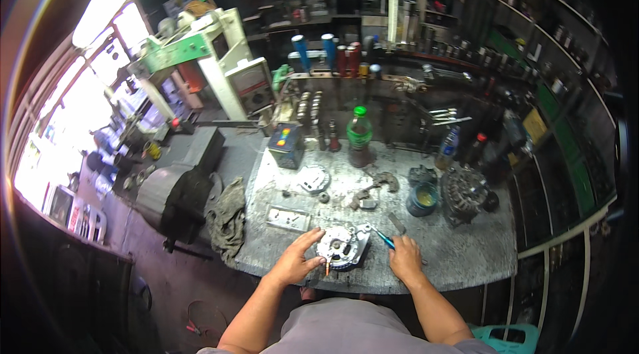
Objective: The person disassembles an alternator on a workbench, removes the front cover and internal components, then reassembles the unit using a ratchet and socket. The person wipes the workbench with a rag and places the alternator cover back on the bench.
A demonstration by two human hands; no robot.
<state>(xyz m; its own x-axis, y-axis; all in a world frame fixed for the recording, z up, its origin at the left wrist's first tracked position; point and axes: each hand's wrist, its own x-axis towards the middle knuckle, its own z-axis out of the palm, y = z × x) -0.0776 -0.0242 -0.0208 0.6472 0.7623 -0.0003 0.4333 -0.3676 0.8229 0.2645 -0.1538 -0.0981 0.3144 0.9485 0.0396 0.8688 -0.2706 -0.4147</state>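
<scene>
Working on a round metal housing point(337, 247) at the near edge of the bench point(459, 267), between both hands. Left hand point(297, 259) is half open, thumb and fingers spread against the housing's left rim, steadying it rather than closed round it; can't tell how firm. Right hand point(407, 257) is curled closed round a slim blue tool point(383, 239), tip angled at the lug on the housing's right side. Touching or just short of it, can't tell from this angle.

Status: looks mid-job to me. Housing lies flat, inner face up, central hole and slots exposed, nothing covering it. Small orange strip point(327, 267) shows at its near edge; can't tell if it's attached.

Loose bits just past it: flat tray point(288, 218) to the left, small ring point(324, 198) and a second round cover point(313, 179) beyond. Cover is off on its own, so my read is that taking apart is done at least partly and the pieces aren't joined up. Can't see which fasteners, if any, are out, so no firm count of what's left.

Right of those: open jar point(421, 199), then a bulky finned unit point(464, 193) that looks whole, no hand on it. Farther back: green-capped bottle point(359, 135) and dark box point(285, 145), both upright, apart from the work.
</scene>
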